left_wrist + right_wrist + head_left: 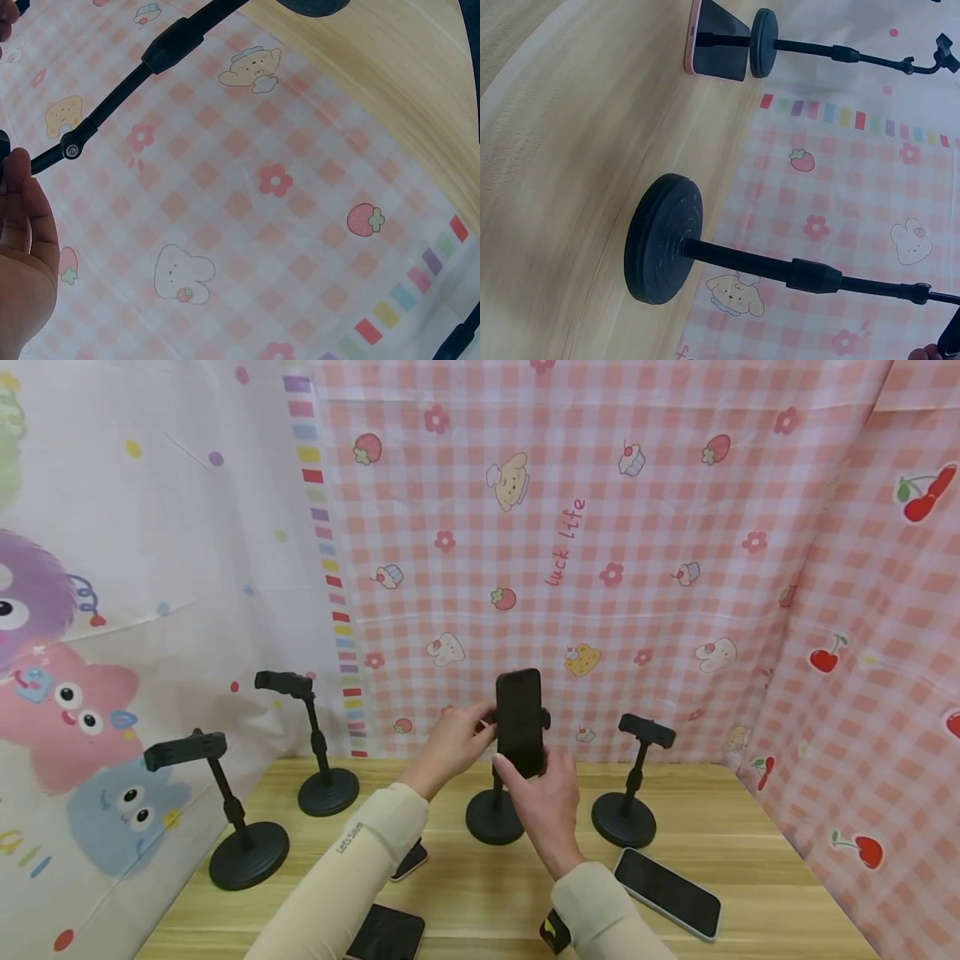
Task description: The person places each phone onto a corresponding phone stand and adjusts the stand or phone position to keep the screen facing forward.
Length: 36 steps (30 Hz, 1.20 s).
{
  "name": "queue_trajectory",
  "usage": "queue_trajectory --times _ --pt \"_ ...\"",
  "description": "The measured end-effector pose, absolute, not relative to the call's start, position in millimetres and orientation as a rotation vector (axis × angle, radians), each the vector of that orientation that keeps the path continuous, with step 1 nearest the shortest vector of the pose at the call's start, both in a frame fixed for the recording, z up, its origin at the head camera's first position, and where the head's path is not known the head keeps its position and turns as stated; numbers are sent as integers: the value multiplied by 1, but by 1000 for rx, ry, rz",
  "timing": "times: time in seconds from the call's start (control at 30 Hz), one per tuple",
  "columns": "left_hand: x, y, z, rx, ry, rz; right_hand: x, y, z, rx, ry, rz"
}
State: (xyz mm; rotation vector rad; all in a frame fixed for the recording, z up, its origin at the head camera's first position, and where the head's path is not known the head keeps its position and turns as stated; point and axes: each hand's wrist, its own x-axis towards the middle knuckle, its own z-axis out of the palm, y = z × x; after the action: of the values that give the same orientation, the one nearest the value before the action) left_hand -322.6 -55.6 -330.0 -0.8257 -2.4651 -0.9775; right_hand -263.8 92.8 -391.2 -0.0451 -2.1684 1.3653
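A black smartphone [520, 720] stands upright against the clamp [546, 719] of a black phone stand [493, 820] in the middle of the table. My right hand [546, 802] grips its lower end, thumb on the front at the left and fingers at the right side. At the phone's left edge, my left hand [452, 743] pinches the stand's clamp. The left wrist view shows the left hand [28, 259] at the top of the stand's thin pole [112, 105]. In the right wrist view the stand's round base [664, 240] shows, while the phone is out of frame.
Two more phone stands [250, 856] [328, 791] are on the left, another stand [624, 820] on the right. A pale-edged phone [669, 893] lies at right. Two phones [386, 935] [410, 860] lie near the left forearm. A black item with yellow [555, 931] sits beside the right sleeve.
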Motion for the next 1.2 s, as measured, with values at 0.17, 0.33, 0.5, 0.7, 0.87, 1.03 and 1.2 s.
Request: queue_trajectory --times 0.17,0.33,0.5,0.7,0.87,1.03,1.2 --pt "-323 -56 -330 -834 -2468 -956 -268 93 -391 -68 -2162 1367" --pt "-324 -56 -331 -857 -2444 -972 -270 93 -390 -71 -2156 1362" --pt "-326 -56 -333 -867 -2444 -1000 -272 93 -390 -64 -2157 1345" --pt "-328 -56 -333 -862 -2434 -998 -274 93 -390 -68 -2155 1311" --pt "-327 -56 -332 -861 -2428 -993 -275 93 -391 -71 -2135 1285" --pt "-327 -55 -332 -874 -2424 -991 -276 92 -392 -75 -2137 1269" --pt "-326 -55 -332 -876 -2421 -1025 -277 93 -393 -76 -2143 1257"
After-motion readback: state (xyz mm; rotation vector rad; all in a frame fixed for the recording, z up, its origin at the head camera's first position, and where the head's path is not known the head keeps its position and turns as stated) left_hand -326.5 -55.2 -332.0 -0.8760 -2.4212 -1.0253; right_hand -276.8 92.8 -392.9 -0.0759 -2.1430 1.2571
